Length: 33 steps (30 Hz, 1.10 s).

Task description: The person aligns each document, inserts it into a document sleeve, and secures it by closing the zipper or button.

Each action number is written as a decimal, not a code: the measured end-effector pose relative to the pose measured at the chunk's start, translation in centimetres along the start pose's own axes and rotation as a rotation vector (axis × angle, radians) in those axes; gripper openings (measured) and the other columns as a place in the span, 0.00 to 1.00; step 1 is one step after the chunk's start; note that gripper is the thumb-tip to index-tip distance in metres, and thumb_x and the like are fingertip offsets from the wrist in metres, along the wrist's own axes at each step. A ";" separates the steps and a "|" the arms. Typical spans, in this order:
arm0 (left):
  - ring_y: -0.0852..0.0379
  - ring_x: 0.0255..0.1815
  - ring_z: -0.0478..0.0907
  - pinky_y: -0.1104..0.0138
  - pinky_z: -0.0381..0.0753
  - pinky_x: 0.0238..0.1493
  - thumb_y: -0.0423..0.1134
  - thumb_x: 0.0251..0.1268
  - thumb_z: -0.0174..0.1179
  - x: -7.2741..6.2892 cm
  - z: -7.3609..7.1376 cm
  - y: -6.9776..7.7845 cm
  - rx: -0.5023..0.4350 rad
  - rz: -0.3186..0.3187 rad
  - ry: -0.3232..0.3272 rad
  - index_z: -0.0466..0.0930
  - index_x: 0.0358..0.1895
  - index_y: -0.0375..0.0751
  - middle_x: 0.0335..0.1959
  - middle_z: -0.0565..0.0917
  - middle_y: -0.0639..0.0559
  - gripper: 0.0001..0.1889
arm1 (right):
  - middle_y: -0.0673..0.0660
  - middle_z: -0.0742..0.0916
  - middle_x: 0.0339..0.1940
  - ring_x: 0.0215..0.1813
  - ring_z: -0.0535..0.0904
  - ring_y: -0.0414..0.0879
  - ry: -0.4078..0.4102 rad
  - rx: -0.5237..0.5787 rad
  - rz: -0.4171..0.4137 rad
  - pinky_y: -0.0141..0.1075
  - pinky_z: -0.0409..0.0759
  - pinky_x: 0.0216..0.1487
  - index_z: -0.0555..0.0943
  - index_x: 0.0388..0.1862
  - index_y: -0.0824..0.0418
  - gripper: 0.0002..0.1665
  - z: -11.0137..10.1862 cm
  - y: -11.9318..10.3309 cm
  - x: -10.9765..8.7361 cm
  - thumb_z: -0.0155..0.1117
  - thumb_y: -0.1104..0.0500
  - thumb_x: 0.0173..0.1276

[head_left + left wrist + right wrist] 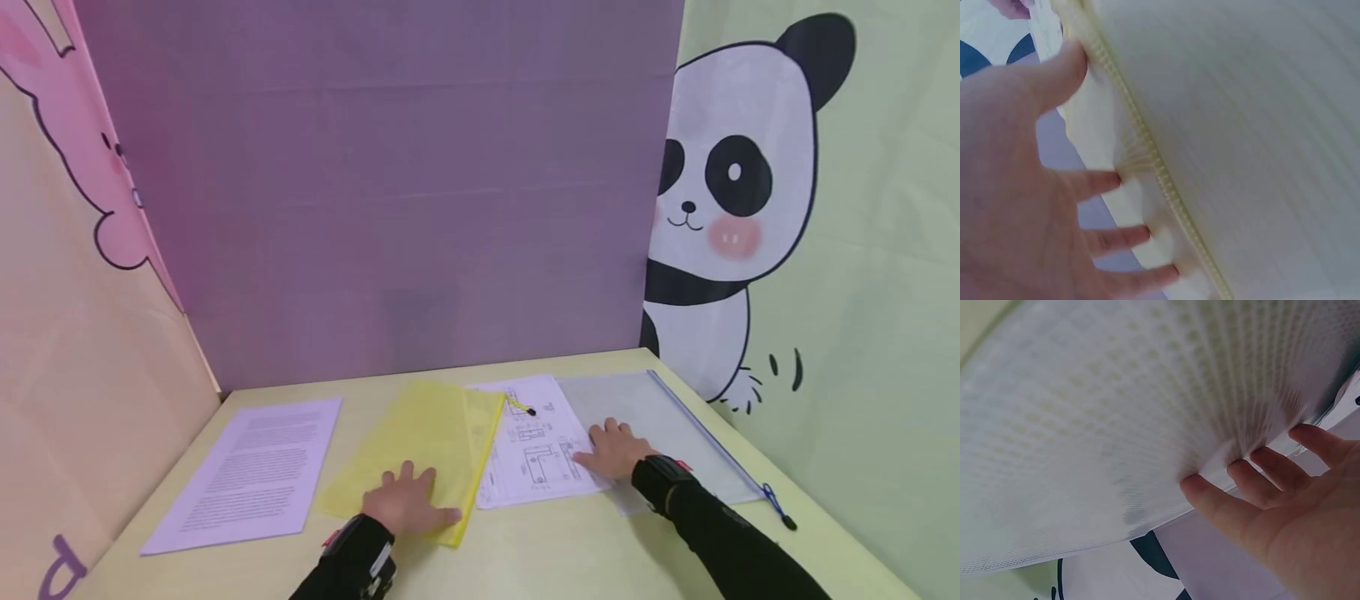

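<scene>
My left hand [408,502] rests with spread fingers on the near part of a yellow translucent zip pouch [397,421]. In the left wrist view its fingertips press the pouch beside the zip [1159,164]. My right hand [618,450] lies on a whitish mesh zip pouch [660,412], its thumb over the right edge of sheets with technical drawings [528,446]. Straight fingertips touch the mesh [1097,462] in the right wrist view. The drawing sheets lie between the two pouches, partly under the yellow pouch's zip pull [521,407].
A stack of paper with printed text [258,467] lies at the table's left. The mesh pouch's blue zip pull [778,506] lies near the right table edge. A purple backdrop [412,208] stands behind, with a panda-printed curtain [862,292] on the right.
</scene>
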<state>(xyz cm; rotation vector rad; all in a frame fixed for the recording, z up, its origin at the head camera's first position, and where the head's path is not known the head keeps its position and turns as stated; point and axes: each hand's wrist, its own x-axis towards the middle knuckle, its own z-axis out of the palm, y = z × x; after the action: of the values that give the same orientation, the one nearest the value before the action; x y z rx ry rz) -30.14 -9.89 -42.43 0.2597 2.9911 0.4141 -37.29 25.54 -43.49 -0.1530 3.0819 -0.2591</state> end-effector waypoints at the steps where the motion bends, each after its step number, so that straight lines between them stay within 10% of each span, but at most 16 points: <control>1: 0.28 0.63 0.68 0.31 0.74 0.49 0.70 0.58 0.64 0.0 0.0 0.2 0.010 -0.019 0.010 0.73 0.71 0.41 0.70 0.68 0.32 0.45 | 0.65 0.75 0.47 0.48 0.70 0.60 0.000 0.001 0.001 0.56 0.74 0.44 0.74 0.64 0.69 0.38 0.0 0.0 0.0 0.63 0.39 0.72; 11: 0.31 0.59 0.70 0.35 0.76 0.44 0.70 0.64 0.57 0.5 0.4 1.3 0.087 -0.156 0.072 0.74 0.70 0.42 0.63 0.73 0.32 0.42 | 0.63 0.74 0.45 0.48 0.70 0.59 -0.004 -0.001 -0.003 0.54 0.74 0.44 0.74 0.64 0.69 0.39 0.5 0.4 0.6 0.64 0.38 0.71; 33: 0.24 0.65 0.64 0.18 0.62 0.50 0.65 0.61 0.65 1.3 -0.4 0.4 -0.046 -0.208 0.086 0.75 0.68 0.40 0.64 0.69 0.28 0.40 | 0.64 0.76 0.44 0.49 0.70 0.60 -0.015 -0.037 0.044 0.60 0.75 0.52 0.77 0.58 0.70 0.34 -0.7 -1.0 0.9 0.69 0.43 0.68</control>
<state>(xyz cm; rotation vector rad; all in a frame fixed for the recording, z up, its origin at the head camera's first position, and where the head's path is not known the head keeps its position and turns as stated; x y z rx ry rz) -31.43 -9.34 -42.06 -0.0749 3.0451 0.4818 -38.11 24.58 -42.63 -0.0880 3.0718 -0.1984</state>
